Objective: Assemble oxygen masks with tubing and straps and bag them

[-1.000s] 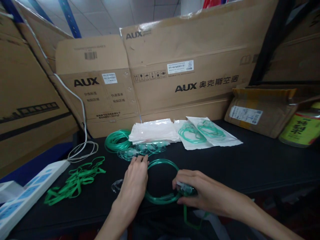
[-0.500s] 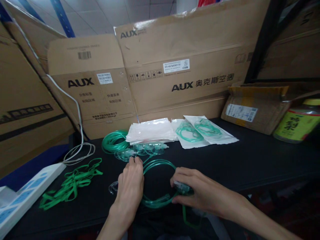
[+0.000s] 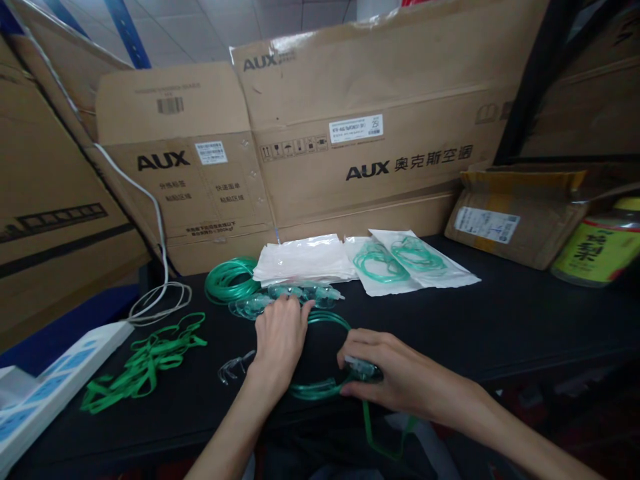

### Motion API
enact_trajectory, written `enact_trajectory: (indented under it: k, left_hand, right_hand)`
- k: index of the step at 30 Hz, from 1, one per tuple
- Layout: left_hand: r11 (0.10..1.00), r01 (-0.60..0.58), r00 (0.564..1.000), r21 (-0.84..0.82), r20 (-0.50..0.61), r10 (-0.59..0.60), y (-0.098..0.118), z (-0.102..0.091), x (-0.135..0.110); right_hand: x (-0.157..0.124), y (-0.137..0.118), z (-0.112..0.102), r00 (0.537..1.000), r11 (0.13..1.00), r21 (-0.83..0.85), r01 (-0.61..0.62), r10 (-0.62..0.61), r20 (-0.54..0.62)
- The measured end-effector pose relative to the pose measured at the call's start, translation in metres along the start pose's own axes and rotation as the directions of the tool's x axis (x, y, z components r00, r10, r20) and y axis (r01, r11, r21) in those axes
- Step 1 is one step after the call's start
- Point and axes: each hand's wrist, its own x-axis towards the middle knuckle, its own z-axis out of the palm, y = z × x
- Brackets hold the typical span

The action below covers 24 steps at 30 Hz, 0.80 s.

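Black tabletop (image 3: 480,330), cardboard panels (image 3: 420,120), right fingers (image 3: 361,339) curled around mask (image 3: 364,370), left fingers (image 3: 283,305), hold unclear

Right of the right hand (image 3: 395,363), a wide stretch of desk (image 3: 500,333) offers passage, bounded on the far side by flat packets (image 3: 383,263), a carton (image 3: 530,217) and a jar (image 3: 595,257). A tubing ring (image 3: 315,391) spans the gap between hands. Beyond the left hand (image 3: 283,333), clear masks (image 3: 325,295), a green coil (image 3: 227,283) and stacked pouches (image 3: 305,260) block the way; straps (image 3: 155,357) clutter the left.
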Motion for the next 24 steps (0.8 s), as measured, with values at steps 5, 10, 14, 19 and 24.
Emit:
enact_trajectory:
  k: [5, 10, 14, 19, 24]
  left_hand:
    - [0.999, -0.039, 0.999, 0.007, 0.025, 0.039, 0.003, 0.004, 0.011]
    - [0.986, -0.164, 0.982, -0.020, 0.089, 0.166, -0.006, 0.005, 0.013]
    - [0.987, -0.160, 0.982, 0.001, 0.097, 0.160, -0.009, 0.005, 0.011]
    - [0.985, -0.169, 0.981, 0.038, 0.108, 0.164, -0.010, 0.010, 0.003]
    - [0.980, -0.194, 0.973, 0.045, 0.135, 0.186, -0.014, 0.007, 0.002]
  right_hand:
    - [0.001, 0.002, -0.003, 1.000, 1.000, 0.024, 0.005, -0.005, 0.019]
    - [0.004, 0.005, -0.011, 0.999, 1.000, 0.025, -0.014, 0.013, 0.034]
    - [0.007, 0.013, -0.016, 0.999, 0.999, 0.038, 0.024, -0.026, 0.038]
    - [0.011, 0.022, -0.021, 1.000, 0.999, 0.048, 0.023, -0.024, 0.016]
    - [0.013, 0.026, -0.025, 1.000, 0.999, 0.047, 0.025, -0.024, -0.004]
